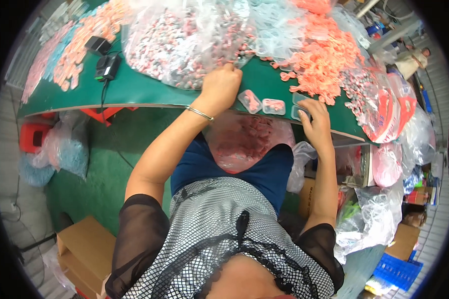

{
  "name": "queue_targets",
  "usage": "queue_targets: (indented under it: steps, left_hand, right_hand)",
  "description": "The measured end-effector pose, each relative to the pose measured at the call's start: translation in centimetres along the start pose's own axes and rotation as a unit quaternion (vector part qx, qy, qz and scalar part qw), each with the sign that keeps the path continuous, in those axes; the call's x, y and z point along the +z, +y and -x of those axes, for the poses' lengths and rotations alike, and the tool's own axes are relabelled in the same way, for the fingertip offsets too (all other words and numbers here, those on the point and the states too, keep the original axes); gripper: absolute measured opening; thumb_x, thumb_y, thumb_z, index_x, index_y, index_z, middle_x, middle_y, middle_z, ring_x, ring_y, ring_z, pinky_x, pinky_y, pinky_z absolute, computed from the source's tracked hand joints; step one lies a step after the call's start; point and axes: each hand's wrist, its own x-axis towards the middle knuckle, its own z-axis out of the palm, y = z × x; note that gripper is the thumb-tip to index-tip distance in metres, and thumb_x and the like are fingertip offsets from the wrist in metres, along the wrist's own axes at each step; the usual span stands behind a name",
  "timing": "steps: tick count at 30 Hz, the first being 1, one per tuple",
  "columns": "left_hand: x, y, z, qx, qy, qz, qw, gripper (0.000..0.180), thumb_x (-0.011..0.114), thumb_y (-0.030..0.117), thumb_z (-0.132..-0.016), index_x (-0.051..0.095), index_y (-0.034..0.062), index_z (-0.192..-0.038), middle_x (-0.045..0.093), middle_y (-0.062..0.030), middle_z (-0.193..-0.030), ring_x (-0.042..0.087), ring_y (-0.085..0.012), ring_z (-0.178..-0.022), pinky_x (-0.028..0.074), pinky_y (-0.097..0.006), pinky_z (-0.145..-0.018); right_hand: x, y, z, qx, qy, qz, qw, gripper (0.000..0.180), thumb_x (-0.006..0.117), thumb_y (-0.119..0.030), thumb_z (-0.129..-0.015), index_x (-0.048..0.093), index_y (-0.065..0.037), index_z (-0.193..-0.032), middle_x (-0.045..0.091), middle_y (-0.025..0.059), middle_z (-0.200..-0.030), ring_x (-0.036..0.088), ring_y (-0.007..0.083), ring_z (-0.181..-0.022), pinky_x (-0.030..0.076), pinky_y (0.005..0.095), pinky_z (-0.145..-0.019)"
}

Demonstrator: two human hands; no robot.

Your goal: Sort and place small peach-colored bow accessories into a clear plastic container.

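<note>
My left hand is closed, its fingertips at the near edge of a large clear bag of small grey and pink pieces. What those fingers hold, if anything, is hidden. To the right, my right hand has its thumb and fingers around a small clear plastic case at the table's front edge. Between my hands lie two more little cases, a tilted one and a level one, both with pink pieces inside. Past my right hand spreads a heap of orange looped bands.
The green table curves in front of me. Black adapters with a cord sit at its left, near rows of peach pieces. A red and white bag lies at the right end. A bag of reddish pieces sits below the edge.
</note>
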Motion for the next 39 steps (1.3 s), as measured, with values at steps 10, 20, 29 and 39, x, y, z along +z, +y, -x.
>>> queue_targets:
  steps: [10,20,29,39]
  left_hand:
    - [0.2,0.1,-1.0,0.058,-0.015,0.031,0.998,0.013,0.059,0.009,-0.084,0.068,0.0084,-0.093,0.065,-0.0114,-0.089,0.066,-0.0333,-0.080,0.053,-0.044,-0.068]
    - [0.1,-0.4,-1.7,-0.002,-0.061,0.147,0.987,0.014,0.068,0.007,-0.080,0.070,0.0027,-0.093,0.069,-0.0146,-0.087,0.067,-0.0333,-0.079,0.053,-0.040,-0.071]
    - [1.2,0.1,-2.1,-0.044,-0.057,0.129,0.989,0.013,0.070,0.008,-0.078,0.070,0.0032,-0.090,0.070,-0.0129,-0.075,0.068,-0.0281,-0.069,0.053,-0.037,-0.065]
    - [-0.1,6.9,-3.2,-0.014,-0.065,0.385,0.920,0.012,0.069,0.013,-0.078,0.072,0.0039,-0.087,0.069,-0.0144,-0.082,0.068,-0.0274,-0.074,0.054,-0.038,-0.069]
  right_hand:
    - [-1.5,2.5,1.2,0.010,0.038,-0.044,0.998,0.023,0.067,-0.001,-0.077,0.068,-0.005,-0.100,0.065,0.0126,-0.102,0.060,0.0323,-0.097,0.048,0.0403,-0.085]
    - [-3.7,13.4,1.0,0.233,0.155,0.211,0.937,0.014,0.064,-0.019,-0.085,0.070,-0.009,-0.094,0.069,0.0117,-0.089,0.068,0.0294,-0.080,0.053,0.0436,-0.071]
    - [-2.1,15.2,0.8,0.209,0.147,0.230,0.939,0.015,0.066,-0.020,-0.084,0.072,-0.013,-0.097,0.066,0.0105,-0.094,0.066,0.0305,-0.087,0.053,0.0451,-0.075]
    - [-2.1,9.3,2.1,0.202,0.135,0.058,0.968,0.014,0.068,-0.002,-0.080,0.068,-0.007,-0.093,0.065,0.0092,-0.085,0.065,0.0253,-0.075,0.052,0.0358,-0.065]
